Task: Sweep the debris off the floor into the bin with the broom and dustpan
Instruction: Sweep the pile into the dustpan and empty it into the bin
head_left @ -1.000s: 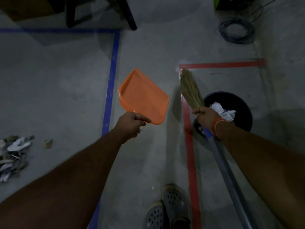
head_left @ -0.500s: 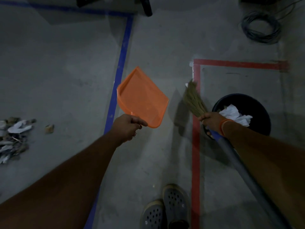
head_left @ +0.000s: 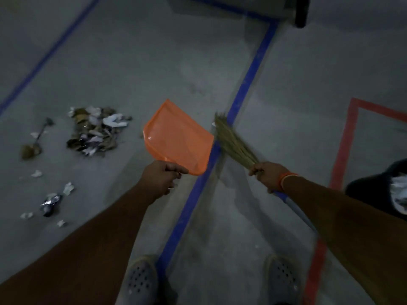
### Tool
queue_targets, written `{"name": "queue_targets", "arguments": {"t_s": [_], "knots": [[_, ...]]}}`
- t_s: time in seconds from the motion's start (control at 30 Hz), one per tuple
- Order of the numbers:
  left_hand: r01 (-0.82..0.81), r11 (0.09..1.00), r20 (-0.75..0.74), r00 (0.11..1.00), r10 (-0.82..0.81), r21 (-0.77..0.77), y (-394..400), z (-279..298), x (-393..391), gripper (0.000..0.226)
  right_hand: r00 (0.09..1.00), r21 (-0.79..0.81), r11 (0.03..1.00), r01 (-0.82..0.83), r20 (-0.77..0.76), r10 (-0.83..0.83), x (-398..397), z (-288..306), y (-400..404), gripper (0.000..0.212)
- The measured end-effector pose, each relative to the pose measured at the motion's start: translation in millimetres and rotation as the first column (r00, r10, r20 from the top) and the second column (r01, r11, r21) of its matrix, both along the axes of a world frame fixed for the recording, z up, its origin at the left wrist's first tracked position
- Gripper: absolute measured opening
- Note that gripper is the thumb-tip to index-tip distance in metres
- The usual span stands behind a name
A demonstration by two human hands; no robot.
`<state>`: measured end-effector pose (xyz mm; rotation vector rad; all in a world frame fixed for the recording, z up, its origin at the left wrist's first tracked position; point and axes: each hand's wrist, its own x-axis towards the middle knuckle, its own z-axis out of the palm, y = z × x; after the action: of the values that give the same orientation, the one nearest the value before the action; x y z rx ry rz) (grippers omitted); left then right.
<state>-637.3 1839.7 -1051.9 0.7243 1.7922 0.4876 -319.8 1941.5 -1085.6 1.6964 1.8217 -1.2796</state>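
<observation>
An orange dustpan (head_left: 179, 138) is held off the floor by its handle in the curled fingers of the left hand (head_left: 161, 178). A grass broom (head_left: 233, 143) is gripped by the right hand (head_left: 267, 176) where bristles meet handle, its tip over the blue tape line (head_left: 246, 84). A heap of paper and leaf debris (head_left: 94, 130) is seen on the concrete floor (head_left: 143, 58) left of the dustpan, with smaller scraps (head_left: 50, 201) nearer. The black bin (head_left: 370, 192), holding white paper, is partly cut off at the right edge beside the red tape line (head_left: 343, 142).
</observation>
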Motion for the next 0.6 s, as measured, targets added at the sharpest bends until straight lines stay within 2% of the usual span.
{"name": "queue_targets", "arguments": {"t_s": [0.17, 0.33, 0.43, 0.6], "knots": [[-0.084, 0.996, 0.003, 0.996, 0.084, -0.037, -84, -2, -138, 0.032, 0.994, -0.022, 0.995, -0.096, -0.045, 0.095, -163, -9, -48, 0.031], [-0.127, 0.988, -0.034, 0.992, 0.125, -0.089, -163, -9, -262, 0.031, 0.979, -0.032, 0.992, -0.122, -0.168, 0.115, -303, -8, -104, 0.031], [-0.232, 0.969, -0.007, 0.973, 0.232, -0.084, -204, -5, -311, 0.029, 0.972, -0.009, 0.993, -0.116, -0.208, 0.112, -350, 0, -137, 0.028], [-0.395, 0.916, 0.050, 0.916, 0.399, -0.077, -286, 19, -367, 0.030, 0.972, 0.077, 0.990, -0.116, -0.196, 0.129, -377, 35, -178, 0.026]]}}
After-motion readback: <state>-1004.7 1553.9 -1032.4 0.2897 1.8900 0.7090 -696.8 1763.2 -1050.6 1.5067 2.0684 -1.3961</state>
